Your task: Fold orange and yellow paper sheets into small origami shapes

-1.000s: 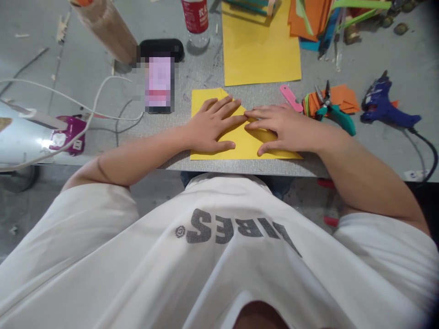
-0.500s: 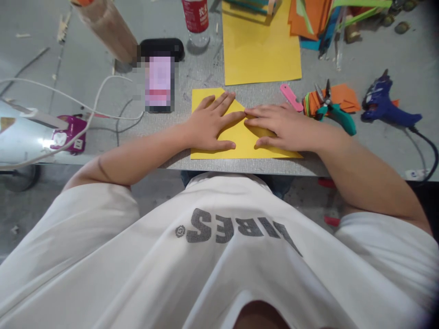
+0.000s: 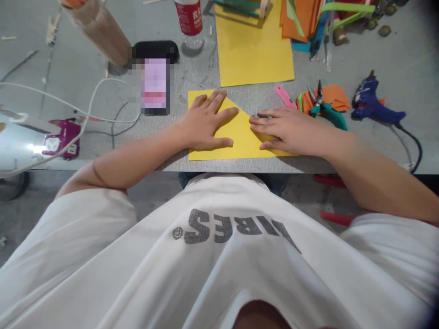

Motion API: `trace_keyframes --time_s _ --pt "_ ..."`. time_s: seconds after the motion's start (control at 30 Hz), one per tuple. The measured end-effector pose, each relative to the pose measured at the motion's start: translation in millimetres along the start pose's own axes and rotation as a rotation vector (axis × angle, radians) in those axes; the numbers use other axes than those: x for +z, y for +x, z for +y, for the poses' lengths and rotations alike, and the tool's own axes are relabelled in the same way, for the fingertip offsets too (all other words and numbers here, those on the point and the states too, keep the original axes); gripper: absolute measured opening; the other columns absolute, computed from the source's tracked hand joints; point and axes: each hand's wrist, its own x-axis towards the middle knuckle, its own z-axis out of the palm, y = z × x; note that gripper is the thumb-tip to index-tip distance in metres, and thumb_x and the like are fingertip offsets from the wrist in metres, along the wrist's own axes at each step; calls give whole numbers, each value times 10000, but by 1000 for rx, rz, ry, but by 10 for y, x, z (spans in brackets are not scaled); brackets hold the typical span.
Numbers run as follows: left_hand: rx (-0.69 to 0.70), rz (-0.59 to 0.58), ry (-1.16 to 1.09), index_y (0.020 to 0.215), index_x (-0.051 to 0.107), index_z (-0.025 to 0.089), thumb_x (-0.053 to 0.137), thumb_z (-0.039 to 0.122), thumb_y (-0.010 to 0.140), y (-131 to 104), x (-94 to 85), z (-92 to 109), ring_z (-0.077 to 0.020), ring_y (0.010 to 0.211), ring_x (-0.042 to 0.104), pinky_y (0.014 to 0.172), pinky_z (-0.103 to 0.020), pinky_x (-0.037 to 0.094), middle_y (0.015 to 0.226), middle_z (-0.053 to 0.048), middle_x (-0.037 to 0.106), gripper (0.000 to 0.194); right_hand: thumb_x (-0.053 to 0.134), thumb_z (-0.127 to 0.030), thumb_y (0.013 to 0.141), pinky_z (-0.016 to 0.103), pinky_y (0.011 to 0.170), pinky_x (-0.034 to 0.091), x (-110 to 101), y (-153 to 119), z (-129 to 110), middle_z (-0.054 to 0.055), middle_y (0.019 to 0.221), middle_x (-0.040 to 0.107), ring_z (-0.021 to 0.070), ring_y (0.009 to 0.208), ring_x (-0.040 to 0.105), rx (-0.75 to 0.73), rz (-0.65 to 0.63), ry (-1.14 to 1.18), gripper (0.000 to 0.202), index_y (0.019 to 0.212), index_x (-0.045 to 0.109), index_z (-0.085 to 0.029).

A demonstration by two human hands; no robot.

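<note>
A folded sheet of yellow paper (image 3: 236,148) lies flat at the table's front edge, with a slanted edge running down its right side. My left hand (image 3: 207,122) rests on its left part, fingers spread and palm down. Over the slanted edge on the right lies my right hand (image 3: 286,130), flat with its fingers stretched out to the left. The right hand covers much of the paper's right corner. Neither hand grips anything.
Beyond the paper lie another yellow sheet (image 3: 255,64), a pink folding knife (image 3: 284,96), teal-handled pliers (image 3: 329,112), orange paper pieces (image 3: 334,98) and a blue glue gun (image 3: 375,103). A phone (image 3: 155,87), bottle (image 3: 190,20) and white cable (image 3: 91,107) are at the left.
My right hand has slid a little to the right along the slanted edge, away from the left hand. The left hand stays on the paper. The whole view has shifted slightly.
</note>
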Motion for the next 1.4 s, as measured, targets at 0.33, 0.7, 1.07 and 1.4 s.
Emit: trace_keyframes --time_s 0.33,0.7,1.07,1.4 --pt "-19 54 -47 1976 503 401 609 889 1140 30 40 -41 -513 2031 165 1606 -760 127 2168 -109 263 974 599 -364 1297 697 1292 606 154 -643 -379 103 1759 825 466 1720 723 161 141 -151 499 1734 828 -290" --pt "-39 21 -17 1995 461 414 599 864 1144 20 -4 -19 -486 2042 138 1615 -754 114 2178 -101 229 973 692 -314 1254 596 1197 595 401 -1178 -603 75 1619 904 430 1602 827 166 351 -268 431 1642 878 -286" --pt "-94 39 -12 2020 427 322 653 995 1058 9 -35 -42 -604 2012 121 1599 -803 88 2179 -175 179 1195 769 -430 1180 612 1136 650 562 -1407 -666 72 1503 958 416 1398 924 259 460 -234 315 1397 961 -308" --pt "-114 56 14 2011 446 277 738 988 1010 40 -17 -44 -643 1996 163 1577 -853 101 2161 -241 198 1261 782 -421 1087 562 828 677 737 -1447 -559 45 1056 1003 381 971 969 231 718 -288 199 941 880 -328"
